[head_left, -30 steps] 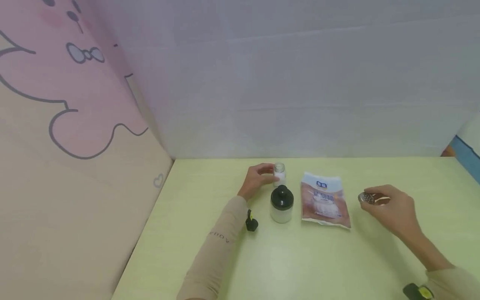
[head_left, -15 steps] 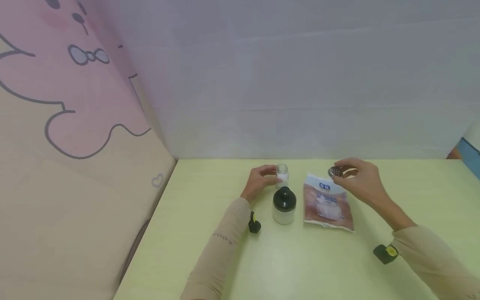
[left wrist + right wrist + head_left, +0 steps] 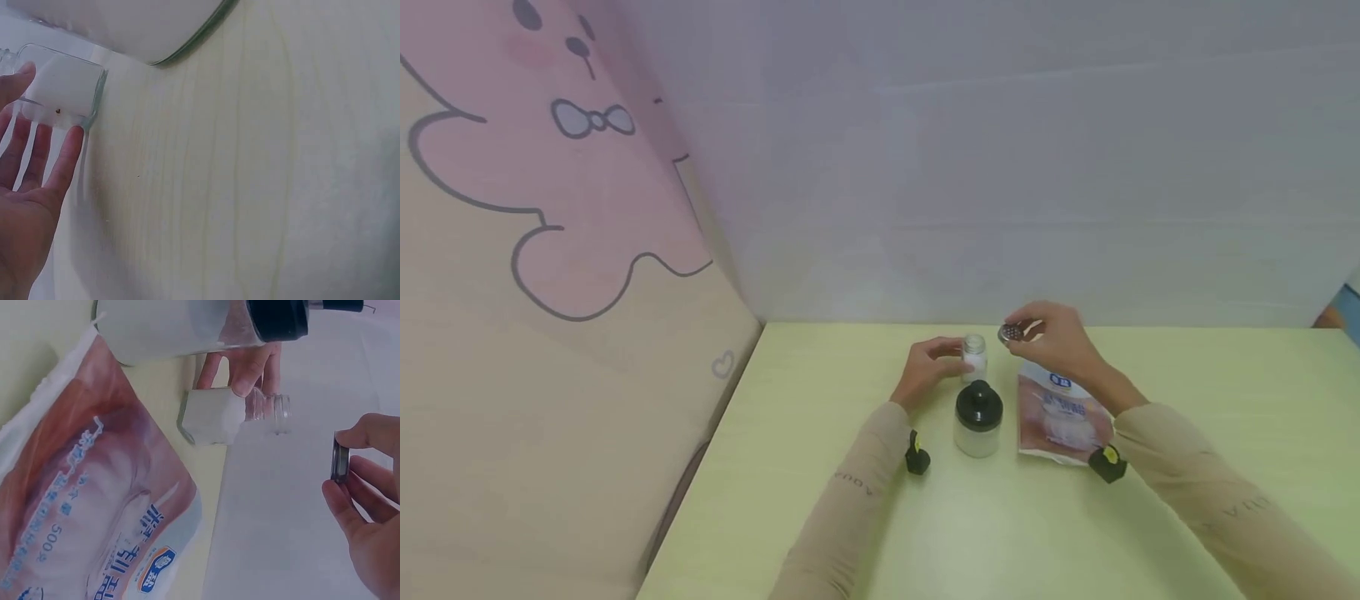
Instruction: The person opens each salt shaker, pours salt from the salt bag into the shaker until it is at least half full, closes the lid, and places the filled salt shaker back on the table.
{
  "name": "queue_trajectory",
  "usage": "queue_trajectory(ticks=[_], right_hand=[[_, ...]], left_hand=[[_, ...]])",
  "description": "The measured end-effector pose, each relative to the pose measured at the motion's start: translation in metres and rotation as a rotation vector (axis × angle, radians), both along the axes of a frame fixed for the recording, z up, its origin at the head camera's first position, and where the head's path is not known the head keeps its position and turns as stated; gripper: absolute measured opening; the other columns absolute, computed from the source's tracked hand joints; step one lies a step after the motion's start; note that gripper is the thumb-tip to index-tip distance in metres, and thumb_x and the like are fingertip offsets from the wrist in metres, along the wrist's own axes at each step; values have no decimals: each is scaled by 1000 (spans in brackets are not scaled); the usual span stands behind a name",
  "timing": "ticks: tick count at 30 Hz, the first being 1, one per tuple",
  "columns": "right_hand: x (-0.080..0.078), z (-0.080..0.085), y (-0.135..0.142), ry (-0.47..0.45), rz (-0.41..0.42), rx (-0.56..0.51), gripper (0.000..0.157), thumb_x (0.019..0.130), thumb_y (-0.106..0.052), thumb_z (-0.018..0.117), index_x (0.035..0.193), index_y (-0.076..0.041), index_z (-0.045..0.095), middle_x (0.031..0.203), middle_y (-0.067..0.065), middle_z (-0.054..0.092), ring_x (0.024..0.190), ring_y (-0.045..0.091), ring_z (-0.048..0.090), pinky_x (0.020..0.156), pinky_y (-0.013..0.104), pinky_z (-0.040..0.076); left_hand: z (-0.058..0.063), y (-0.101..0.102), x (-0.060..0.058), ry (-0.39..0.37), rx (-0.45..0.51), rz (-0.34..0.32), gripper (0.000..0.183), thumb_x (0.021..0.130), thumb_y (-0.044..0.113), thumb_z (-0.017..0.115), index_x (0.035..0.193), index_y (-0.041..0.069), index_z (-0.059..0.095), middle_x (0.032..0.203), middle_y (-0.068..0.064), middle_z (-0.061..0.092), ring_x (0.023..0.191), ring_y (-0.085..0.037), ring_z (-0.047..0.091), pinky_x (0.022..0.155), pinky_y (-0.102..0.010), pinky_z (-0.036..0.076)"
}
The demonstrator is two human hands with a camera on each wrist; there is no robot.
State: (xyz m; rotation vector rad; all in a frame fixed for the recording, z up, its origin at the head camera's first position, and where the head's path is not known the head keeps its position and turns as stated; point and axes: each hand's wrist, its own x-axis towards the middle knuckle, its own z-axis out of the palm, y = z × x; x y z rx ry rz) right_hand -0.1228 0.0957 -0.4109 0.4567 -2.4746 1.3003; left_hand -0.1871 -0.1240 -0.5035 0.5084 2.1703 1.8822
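My left hand [image 3: 927, 369] holds a small glass shaker bottle [image 3: 974, 367] upright on the table, thumb on one side and fingers on the other. White grains fill much of the bottle, and its threaded mouth is uncovered. Between thumb and fingers, my right hand [image 3: 1054, 340] pinches a perforated metal shaker lid [image 3: 1011, 334], held just right of the bottle's mouth and apart from it. The right wrist view shows this lid [image 3: 339, 462] edge-on. In the left wrist view, the fingertips touch the bottle [image 3: 62, 84] near its base.
A larger glass jar [image 3: 978, 437] with a black lid stands just in front of the bottle. Right of it lies a brown-and-white printed bag [image 3: 1060, 421], partly under my right arm. The pale table [image 3: 970, 533] meets a white wall [image 3: 1000, 208] behind.
My right hand has carried the shaker lid leftward and up, from right of the bag to beside the bottle's mouth. My left hand keeps hold of the bottle in place.
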Motion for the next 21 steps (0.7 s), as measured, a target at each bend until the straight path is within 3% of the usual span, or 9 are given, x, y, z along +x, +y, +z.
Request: queue_trajectory(ticks=[13,21], right_hand=[[-23,-9,-30,-41,79,52,25,70,2,73,94,7,69,87,17,67,79,30,63,67,33,57],[-27,-11,-37,-48,80,89,22,72,-1,74,91,8,69,84,17,67,76,29,63,67,38,56]], left_hand=[[2,1,2,14,-19,-27,39,72,23,81,110,26,69,108,10,67,105,-11,60,90,-33,48],[3,2,1,14,-22,-36,42,73,20,81,113,23,69,110,9,67,107,-16,59,89,-35,48]])
